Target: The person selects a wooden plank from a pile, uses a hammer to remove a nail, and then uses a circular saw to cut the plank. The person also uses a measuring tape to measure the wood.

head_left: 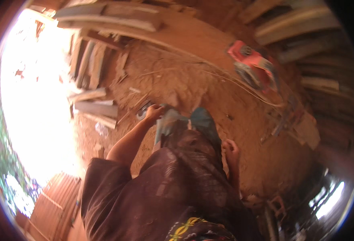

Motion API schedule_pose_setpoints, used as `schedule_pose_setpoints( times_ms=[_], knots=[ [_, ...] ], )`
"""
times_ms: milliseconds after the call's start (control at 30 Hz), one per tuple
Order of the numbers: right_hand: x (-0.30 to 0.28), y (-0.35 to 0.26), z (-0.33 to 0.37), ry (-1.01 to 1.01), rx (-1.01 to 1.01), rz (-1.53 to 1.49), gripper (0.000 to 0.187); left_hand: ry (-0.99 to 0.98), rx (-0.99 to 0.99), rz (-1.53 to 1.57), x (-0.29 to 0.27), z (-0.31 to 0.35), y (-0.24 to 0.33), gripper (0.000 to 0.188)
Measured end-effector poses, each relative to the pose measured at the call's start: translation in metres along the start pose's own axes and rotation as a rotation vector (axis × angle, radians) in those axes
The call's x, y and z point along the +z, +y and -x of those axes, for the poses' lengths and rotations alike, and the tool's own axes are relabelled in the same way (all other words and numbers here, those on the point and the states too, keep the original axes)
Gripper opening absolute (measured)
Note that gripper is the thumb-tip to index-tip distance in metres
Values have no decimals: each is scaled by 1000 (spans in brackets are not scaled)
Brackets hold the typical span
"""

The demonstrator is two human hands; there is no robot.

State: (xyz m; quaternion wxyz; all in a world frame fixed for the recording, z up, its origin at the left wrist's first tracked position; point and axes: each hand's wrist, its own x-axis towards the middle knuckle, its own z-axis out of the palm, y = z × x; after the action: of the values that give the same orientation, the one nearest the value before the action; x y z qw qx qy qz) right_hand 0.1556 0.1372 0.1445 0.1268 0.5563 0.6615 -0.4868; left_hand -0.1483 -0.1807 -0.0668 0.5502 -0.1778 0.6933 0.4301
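My left hand (154,111) is at my left knee, its fingers bent over the greenish-grey trousers (173,120). Nothing shows in its grip. Just left of that wrist is a small dark and pale-grey thing (143,111); I cannot make out its kind, or whether it touches the hand. My right hand (231,149) hangs low beside my right thigh, fingers loosely curled and partly apart, with no object visible in it. Ahead to the right, out of reach of both hands, a red and black power tool (254,66) rests on a long wide board (193,38).
Wood offcuts (92,108) lie on the dusty brown ground (177,86) to the left. Stacked planks (297,26) fill the far right. A thin cord (241,86) runs by the board. Ribbed reddish-brown stacked pieces (52,201) stand at lower left, beside bright daylight.
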Motion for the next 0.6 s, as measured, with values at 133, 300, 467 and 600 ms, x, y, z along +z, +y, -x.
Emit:
schedule_pose_setpoints(
  times_ms=[133, 300, 467, 600],
  knots=[
    [-40, 7, -28, 16, -111, 159, 40, 48, -14, 64, 28, 23, -18, 40],
    [-78, -2, -55, -41, -192, 144, 43, 152, 119, -299, 81, 37, -72, 51],
    [-102, 62, -81, -135, -250, 66, 42, -48, 42, -521, 156, 89, -66, 65],
    [-127, 126, -104, -218, -201, 91, 38, 53, -54, -609, 224, 89, -99, 81]
  ],
)
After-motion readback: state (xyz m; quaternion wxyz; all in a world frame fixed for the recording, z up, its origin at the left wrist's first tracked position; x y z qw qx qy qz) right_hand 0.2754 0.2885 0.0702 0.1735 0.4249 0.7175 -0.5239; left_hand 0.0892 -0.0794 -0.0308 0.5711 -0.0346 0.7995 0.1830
